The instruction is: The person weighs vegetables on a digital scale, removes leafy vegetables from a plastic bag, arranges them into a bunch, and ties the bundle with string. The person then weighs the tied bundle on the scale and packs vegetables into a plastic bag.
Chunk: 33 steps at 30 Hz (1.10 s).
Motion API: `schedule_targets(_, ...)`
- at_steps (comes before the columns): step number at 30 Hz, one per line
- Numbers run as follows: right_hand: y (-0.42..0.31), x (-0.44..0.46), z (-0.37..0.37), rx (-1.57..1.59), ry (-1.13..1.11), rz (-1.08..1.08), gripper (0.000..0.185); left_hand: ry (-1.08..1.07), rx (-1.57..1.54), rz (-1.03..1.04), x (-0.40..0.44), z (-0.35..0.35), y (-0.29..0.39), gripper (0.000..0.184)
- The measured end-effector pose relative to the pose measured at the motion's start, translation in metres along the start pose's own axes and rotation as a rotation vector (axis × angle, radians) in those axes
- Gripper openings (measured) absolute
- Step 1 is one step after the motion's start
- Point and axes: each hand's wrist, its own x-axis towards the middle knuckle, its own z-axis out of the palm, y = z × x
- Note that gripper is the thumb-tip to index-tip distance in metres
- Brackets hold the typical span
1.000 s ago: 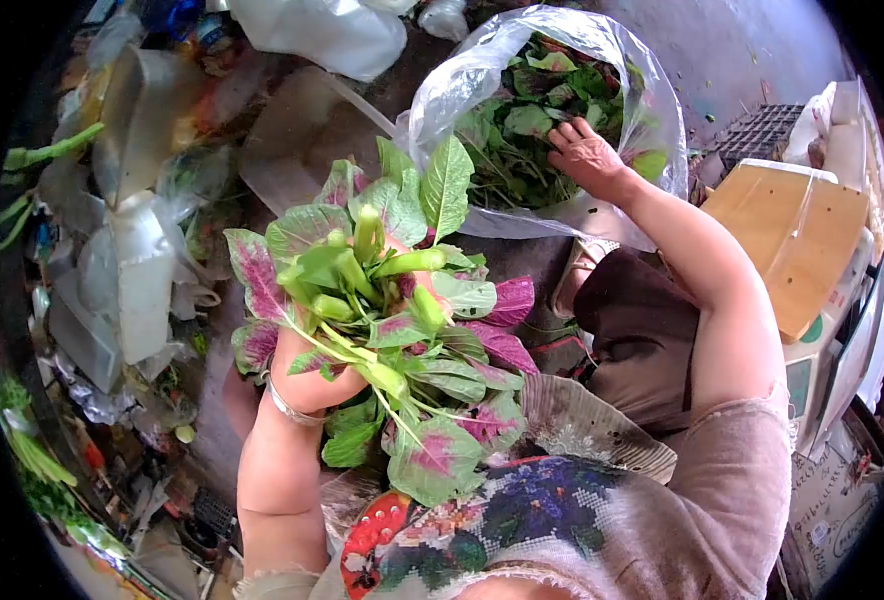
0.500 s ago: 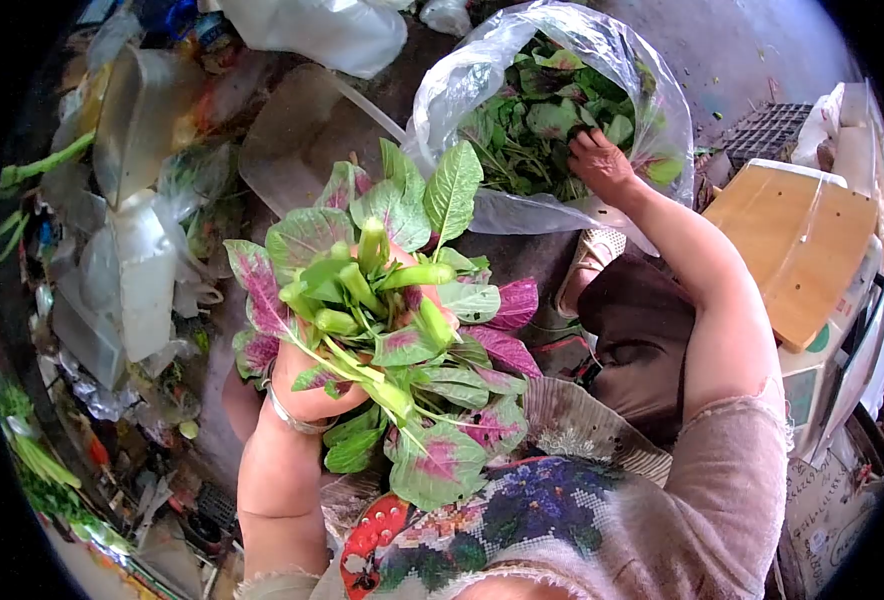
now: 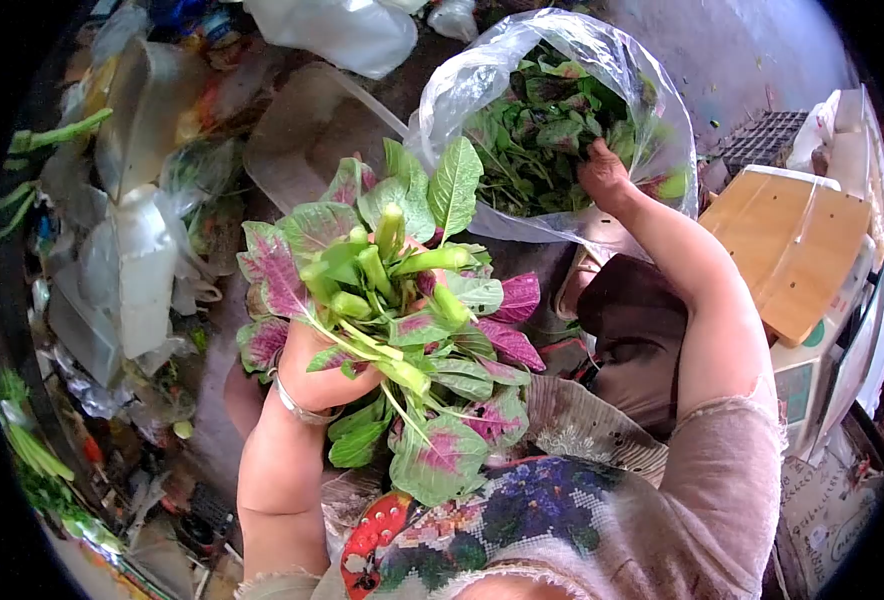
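Observation:
A bunch of leafy greens (image 3: 442, 375) with purple-marked leaves is held in my left hand (image 3: 327, 365), its cut stem ends pointing up at the camera. Leaves cover most of that hand's fingers. My right hand (image 3: 603, 172) reaches into the open clear plastic bag (image 3: 452, 95) at the top. Inside the bag are loose green and purplish leaves (image 3: 537, 130). The right fingers are bent in among these leaves, and their tips are partly hidden, so what they hold is not clear.
Clear plastic containers (image 3: 142, 270) and scraps lie along the left side. A translucent tub (image 3: 307, 135) sits beside the bag. At the right stand a scale with a tan top (image 3: 787, 245) and a dark plastic crate (image 3: 762, 135). Greens (image 3: 37, 450) lie at the lower left.
My right hand has shifted within the bag, and its fingers have bent down among the leaves. My left hand keeps hold of the bunch in nearly the same place.

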Motion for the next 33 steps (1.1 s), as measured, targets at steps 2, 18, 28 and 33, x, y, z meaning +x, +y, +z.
schedule_targets(2, -0.001, -0.006, -0.004, 0.019, 0.157, 0.111, 0.032, 0.069, 0.117, 0.024, 0.002, 0.005, 0.004, 0.027)
schedule_targets(18, 0.085, -0.020, -0.097, 0.457, -0.321, -0.012, 0.018, -0.019, 0.286, 0.189, 0.004, 0.009, 0.017, 0.031)
schedule_targets(28, 0.136, -0.057, -0.135, 1.150, 0.103, 0.482, 0.055, 0.024, -0.153, 0.136, 0.012, 0.011, 0.028, 0.023)
schedule_targets(33, 0.156, -0.092, -0.207, 1.827, 0.462, 0.516, 0.062, 0.070, -0.143, 0.184, 0.018, 0.008, 0.033, 0.022)
